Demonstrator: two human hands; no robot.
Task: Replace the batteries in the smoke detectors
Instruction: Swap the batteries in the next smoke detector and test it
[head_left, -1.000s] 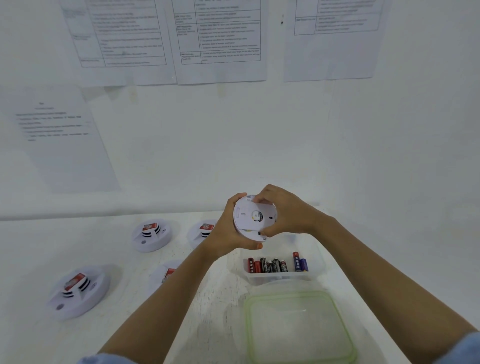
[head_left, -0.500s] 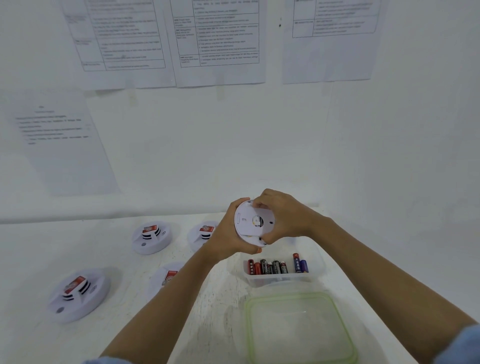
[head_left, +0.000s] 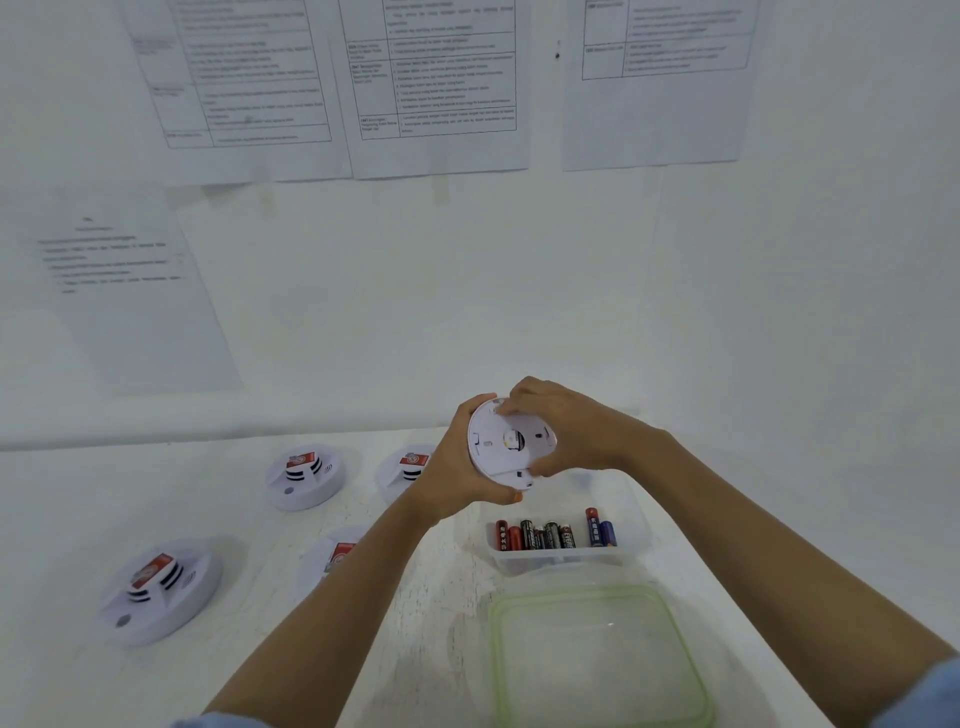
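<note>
The right hand (head_left: 566, 434) has slid its fingers up to the top rim of the smoke detector (head_left: 506, 441), while the left hand (head_left: 457, 462) cups it from behind; both grasp it above the container (head_left: 636, 525) of batteries (head_left: 556, 535).

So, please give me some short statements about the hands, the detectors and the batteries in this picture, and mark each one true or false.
1. Both hands, left hand and right hand, hold one smoke detector above the table. True.
2. The batteries lie loose on the table. False: they are inside a clear box.
3. The green-rimmed lid is closed on the box. False: it lies on the table, in front of the box.
4. Other detectors rest on the table to the left. True.
</note>
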